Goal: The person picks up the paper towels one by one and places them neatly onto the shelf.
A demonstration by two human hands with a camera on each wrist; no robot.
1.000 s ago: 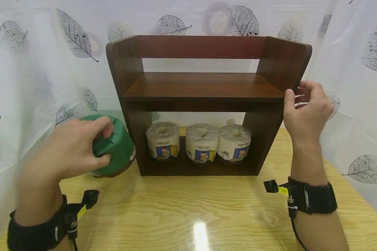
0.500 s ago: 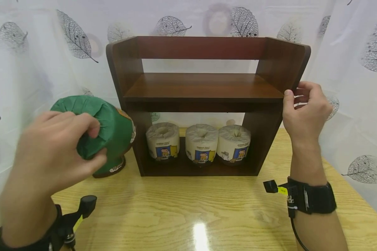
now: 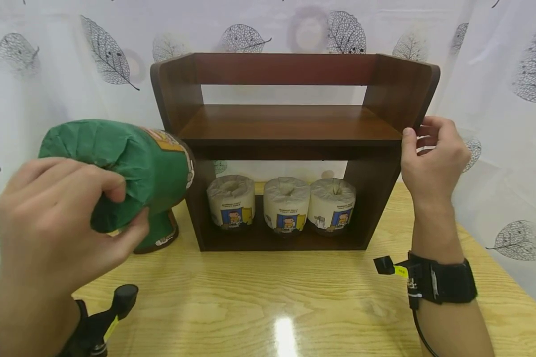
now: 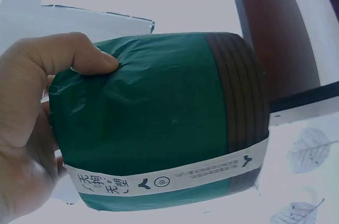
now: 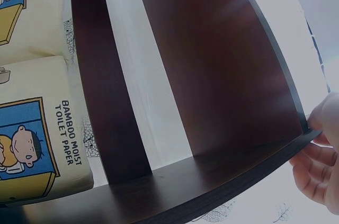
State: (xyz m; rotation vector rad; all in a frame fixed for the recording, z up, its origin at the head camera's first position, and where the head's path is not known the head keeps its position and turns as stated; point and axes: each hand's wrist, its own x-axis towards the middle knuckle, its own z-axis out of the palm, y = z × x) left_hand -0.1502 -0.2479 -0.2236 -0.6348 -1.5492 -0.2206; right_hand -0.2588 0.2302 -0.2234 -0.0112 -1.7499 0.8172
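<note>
My left hand [image 3: 58, 213] grips a green-wrapped toilet paper roll [image 3: 134, 148] by its end, holding it up in the air and tilted, left of the brown wooden shelf [image 3: 290, 121]. In the left wrist view the thumb presses on the roll's wrapper [image 4: 164, 102], which has a brown striped band and a white label strip. A second green roll [image 3: 163, 230] stands on the table behind, partly hidden by the held one. My right hand [image 3: 435, 158] holds the front edge of the shelf's right side panel [image 5: 190, 187] between thumb and fingers.
Three cream-wrapped toilet paper rolls [image 3: 287, 206] stand upright in the shelf's lower compartment. The upper board [image 3: 281, 119] bears nothing. The wood-grain table [image 3: 232, 297] spreads in front, and a white leaf-patterned curtain [image 3: 268, 25] hangs behind.
My left hand has lifted the green roll up and to the left, toward me, bringing the second green roll into view behind it. The right hand has stayed on the shelf.
</note>
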